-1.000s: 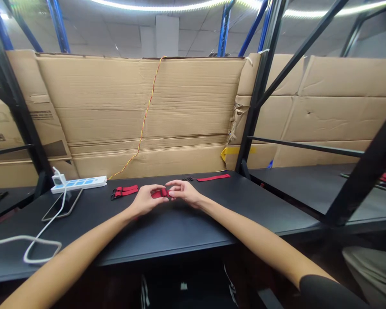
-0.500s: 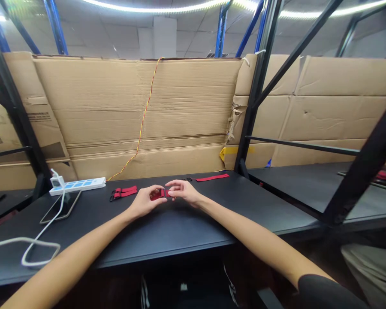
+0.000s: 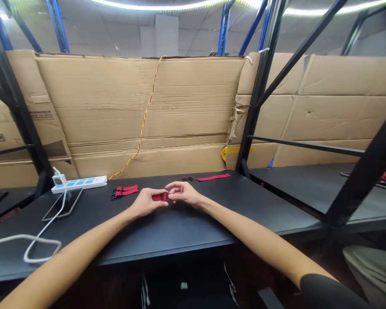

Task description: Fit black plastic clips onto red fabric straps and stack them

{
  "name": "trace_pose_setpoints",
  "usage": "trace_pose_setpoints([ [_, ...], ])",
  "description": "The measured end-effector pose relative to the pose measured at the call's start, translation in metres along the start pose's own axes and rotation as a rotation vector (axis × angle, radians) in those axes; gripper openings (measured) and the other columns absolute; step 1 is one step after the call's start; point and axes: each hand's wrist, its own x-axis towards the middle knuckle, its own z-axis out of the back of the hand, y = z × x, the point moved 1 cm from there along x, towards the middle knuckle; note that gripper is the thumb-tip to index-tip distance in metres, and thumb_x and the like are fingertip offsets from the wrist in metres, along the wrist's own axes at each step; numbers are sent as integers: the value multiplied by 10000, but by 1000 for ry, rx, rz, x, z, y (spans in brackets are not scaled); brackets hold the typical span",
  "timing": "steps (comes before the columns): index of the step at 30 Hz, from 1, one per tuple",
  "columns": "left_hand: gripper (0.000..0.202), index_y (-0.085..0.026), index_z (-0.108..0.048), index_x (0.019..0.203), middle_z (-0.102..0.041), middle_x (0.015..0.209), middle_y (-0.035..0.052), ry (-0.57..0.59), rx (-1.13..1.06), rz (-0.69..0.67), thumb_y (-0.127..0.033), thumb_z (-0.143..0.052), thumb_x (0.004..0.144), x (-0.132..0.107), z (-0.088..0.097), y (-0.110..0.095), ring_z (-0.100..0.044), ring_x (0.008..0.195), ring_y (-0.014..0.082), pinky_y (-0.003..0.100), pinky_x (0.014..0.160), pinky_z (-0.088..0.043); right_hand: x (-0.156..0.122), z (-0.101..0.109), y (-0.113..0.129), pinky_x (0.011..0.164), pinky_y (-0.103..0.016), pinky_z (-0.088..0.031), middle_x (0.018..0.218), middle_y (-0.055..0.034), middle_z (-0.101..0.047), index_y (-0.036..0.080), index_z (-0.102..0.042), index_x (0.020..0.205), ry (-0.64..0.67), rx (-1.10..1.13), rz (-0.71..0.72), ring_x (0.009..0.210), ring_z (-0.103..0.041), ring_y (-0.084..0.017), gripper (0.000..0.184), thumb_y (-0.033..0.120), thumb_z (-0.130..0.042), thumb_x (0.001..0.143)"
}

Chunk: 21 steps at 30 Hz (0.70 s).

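Between my hands, at the middle of the black table [image 3: 167, 234], is a red strap [image 3: 160, 197] with a dark part on it, partly hidden by fingers. My left hand [image 3: 147, 201] grips it from the left, thumb below and fingers above. From the right, my right hand [image 3: 184, 192] pinches the strap's other end between thumb and fingers. Behind my right hand lie small black buckles [image 3: 187, 179] and a flat red strap [image 3: 213, 177]. To the left of my left hand rests a folded red strap [image 3: 127, 190] with a black buckle [image 3: 113, 194].
A white power strip [image 3: 83, 183] with a plugged-in charger stands at the back left. A phone [image 3: 62, 205] lies beside it, and a white cable [image 3: 35, 240] loops over the front left. Cardboard [image 3: 109, 103] walls the back; a black metal post [image 3: 247, 124] rises at right.
Both hands stay at about the same spot, still holding the strap. The finger positions have shifted slightly, and the whole view has moved a little.
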Motion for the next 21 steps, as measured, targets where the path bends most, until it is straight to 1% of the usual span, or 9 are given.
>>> trace_pose_setpoints([
  [3,450,-158,-707,1059,-681,793,-19,19,11,6,-425,-695,697,0,-1,-2,-606,777,188,235,728,-435,0,-2,0,612,-279,-475,718,-10,-669,146,-622,1034,12,-8,-3,581,-585,-115,470,286,-795,619],
  [6,461,-160,-704,1069,-695,816,-11,21,41,0,-455,-667,716,0,-2,-3,-609,786,195,238,732,-435,1,-2,1,601,-267,-467,703,0,-652,143,-624,1021,14,-30,-14,573,-570,-107,427,285,-765,644],
  [9,427,-178,-701,1075,-712,869,5,13,98,8,-472,-585,788,1,-2,0,-615,790,192,242,730,-435,3,10,4,576,-246,-451,675,18,-622,148,-617,1040,3,-113,-61,553,-541,-94,384,250,-707,680],
  [12,379,-184,-718,1021,-720,882,32,-7,201,23,-423,-462,875,2,-1,8,-613,762,183,248,711,-430,3,33,11,560,-232,-446,644,26,-602,152,-608,1070,-35,-297,-131,558,-531,-100,396,170,-644,676],
  [14,363,-187,-731,962,-721,889,46,-6,266,29,-373,-428,891,2,-2,14,-613,757,183,252,704,-428,1,49,17,548,-225,-440,634,17,-607,142,-615,1061,-90,-465,-179,562,-533,-108,397,127,-600,665],
  [16,334,-191,-735,930,-716,904,55,9,313,41,-338,-440,878,3,-2,18,-613,770,187,251,696,-429,-2,61,21,536,-221,-435,646,1,-624,139,-625,1050,-114,-606,-264,569,-538,-115,395,108,-567,661],
  [18,305,-190,-736,907,-704,884,61,41,348,43,-314,-461,861,3,-3,20,-608,771,186,247,682,-428,-3,66,21,545,-221,-442,692,-17,-653,148,-635,1052,-98,-725,-348,599,-562,-127,389,110,-550,674],
  [19,295,-188,-737,895,-694,861,62,61,362,33,-306,-470,855,2,-3,19,-602,764,183,244,676,-427,-3,67,20,566,-226,-451,726,-30,-668,150,-640,1057,-94,-793,-362,627,-580,-137,378,121,-548,691],
  [21,291,-186,-738,886,-667,806,60,96,375,-4,-309,-476,858,2,-4,17,-588,734,171,239,667,-421,-2,67,17,667,-254,-475,849,-74,-694,143,-646,1071,-134,-980,-295,748,-620,-172,343,167,-552,742],
])
